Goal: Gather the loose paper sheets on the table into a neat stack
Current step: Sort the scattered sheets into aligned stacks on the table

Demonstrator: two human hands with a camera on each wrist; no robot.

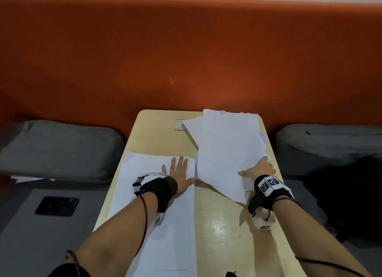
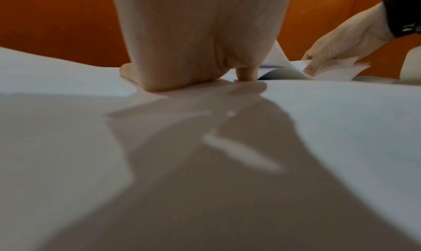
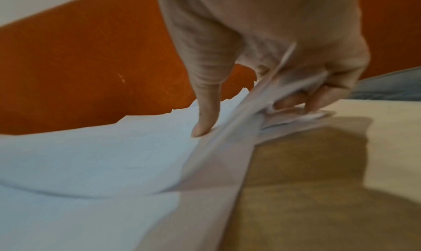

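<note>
A long white paper sheet (image 1: pixel 165 225) lies along the left half of the pale wooden table (image 1: pixel 225 235). My left hand (image 1: pixel 178 173) presses flat on it with fingers spread and straight; its palm (image 2: pixel 196 38) fills the left wrist view above the sheet (image 2: pixel 68 128). A fanned, uneven pile of white sheets (image 1: pixel 225 144) covers the table's far right. My right hand (image 1: pixel 258 169) grips that pile's near right edge. In the right wrist view its thumb (image 3: pixel 205 114) lies on top of the sheets (image 3: pixel 79 164) and the fingers (image 3: pixel 318 96) curl underneath.
An orange padded backrest (image 1: pixel 186 49) runs behind the table. Grey cushions sit at the left (image 1: pixel 55 148) and right (image 1: pixel 330 144). A dark bag (image 1: pixel 351 198) lies at the right. Stray paper (image 1: pixel 26 178) lies below the left cushion, and a black floor plate (image 1: pixel 56 206) is nearby.
</note>
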